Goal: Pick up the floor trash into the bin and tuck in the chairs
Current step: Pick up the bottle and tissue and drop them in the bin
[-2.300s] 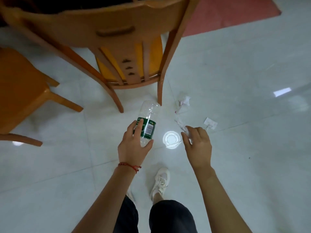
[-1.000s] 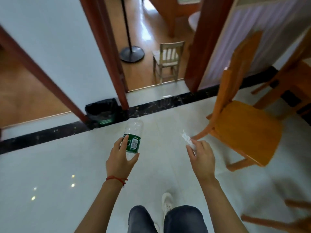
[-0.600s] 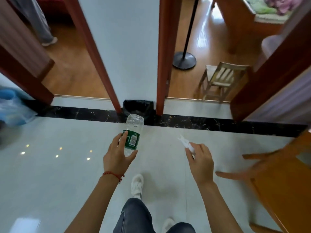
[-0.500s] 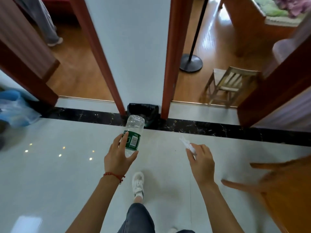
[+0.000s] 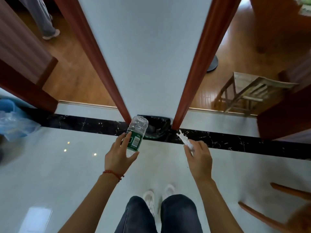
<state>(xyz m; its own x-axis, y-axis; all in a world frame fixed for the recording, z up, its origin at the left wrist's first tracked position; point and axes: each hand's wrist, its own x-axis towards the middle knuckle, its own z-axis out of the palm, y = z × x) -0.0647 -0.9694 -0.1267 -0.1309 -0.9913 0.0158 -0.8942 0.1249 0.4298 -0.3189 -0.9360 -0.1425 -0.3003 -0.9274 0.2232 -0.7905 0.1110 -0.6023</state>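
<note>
My left hand (image 5: 120, 158) grips a clear plastic bottle (image 5: 137, 132) with a green label, its base pointing away from me. A crumpled white paper scrap (image 5: 183, 139) sticks out of my right hand (image 5: 199, 157), which pinches it. Just beyond both hands a small bin with a black liner (image 5: 156, 126) stands on the floor against the white wall, between two red-brown door frames. The bottle hides the bin's left edge.
Orange chair legs (image 5: 267, 217) reach in at the lower right. A small pale wooden chair (image 5: 249, 93) stands in the right doorway. A blue plastic bag (image 5: 11, 121) lies at the far left. Another person's leg (image 5: 43, 19) shows in the left doorway.
I have turned from the chairs and walked toward the wall; the bin is now much closer, just past my hands. Both hands keep hold of the bottle and the paper.
</note>
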